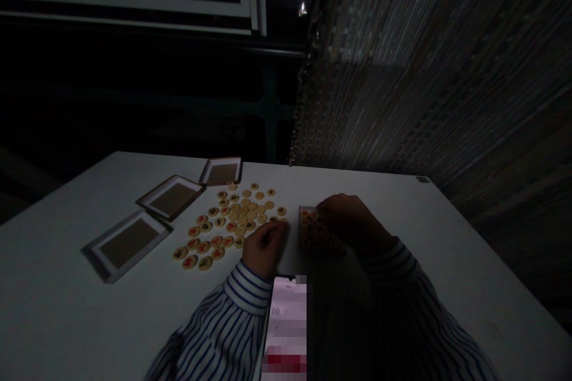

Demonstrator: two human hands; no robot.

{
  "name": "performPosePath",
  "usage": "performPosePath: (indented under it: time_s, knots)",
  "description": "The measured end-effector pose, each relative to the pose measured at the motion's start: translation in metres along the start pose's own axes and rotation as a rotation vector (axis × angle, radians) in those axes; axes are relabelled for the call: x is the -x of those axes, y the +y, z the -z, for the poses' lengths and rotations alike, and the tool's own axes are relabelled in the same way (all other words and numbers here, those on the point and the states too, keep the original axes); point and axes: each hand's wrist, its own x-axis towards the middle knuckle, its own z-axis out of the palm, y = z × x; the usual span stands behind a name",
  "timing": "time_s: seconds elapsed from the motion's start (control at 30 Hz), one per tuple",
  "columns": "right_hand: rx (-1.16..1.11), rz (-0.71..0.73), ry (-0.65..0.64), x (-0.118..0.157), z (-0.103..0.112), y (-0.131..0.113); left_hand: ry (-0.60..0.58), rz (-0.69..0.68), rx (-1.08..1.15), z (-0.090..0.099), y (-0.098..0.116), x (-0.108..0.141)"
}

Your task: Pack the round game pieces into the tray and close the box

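- The left hand (pixel 264 245) curls its fingers loosely at the near right edge of the loose round pieces (pixel 242 211); whether it grips one, I cannot tell;
- The right hand (pixel 351 218) is at the right side of the box (pixel 301 209), fingers bent down; too dark to tell how far open it is or what it holds;
- The box stands between the hands, round pieces inside;
- Loose pieces lie left of it, some marked red or black;
- Three shallow trays (pixel 93 254) lie further left; a phone (pixel 286 321) is between the forearms.
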Motion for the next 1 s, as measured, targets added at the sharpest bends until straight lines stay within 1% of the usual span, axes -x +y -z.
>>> performPosePath:
  time_s: [0.1,0.2,0.27,0.37,0.47,0.57,0.77,1.0]
  knots:
    - [-0.056,0.010,0.090,-0.001,0.000,0.000,0.027,0.011,0.038,0.003,0.001,-0.001]
    - [-0.088,0.006,0.186,0.001,0.003,-0.005,0.085,-0.008,0.064,0.007,0.003,-0.003]
    - [-0.096,0.002,0.229,0.002,0.006,-0.008,0.101,-0.014,0.059,0.011,0.005,-0.004]
    - [-0.092,-0.006,0.229,0.003,0.009,-0.011,0.108,0.003,0.045,0.018,0.007,-0.006]
    - [-0.075,-0.027,0.211,0.004,0.012,-0.013,0.152,0.022,0.052,0.024,0.008,-0.008]
    - [-0.076,-0.041,0.221,0.004,0.014,-0.015,0.170,0.040,0.070,0.030,0.010,-0.011]
    - [-0.115,-0.049,0.253,0.004,0.017,-0.017,0.207,0.000,0.080,0.043,0.012,-0.013]
    - [-0.146,-0.042,0.316,0.003,0.013,-0.022,0.303,-0.015,0.024,0.065,0.009,-0.014]
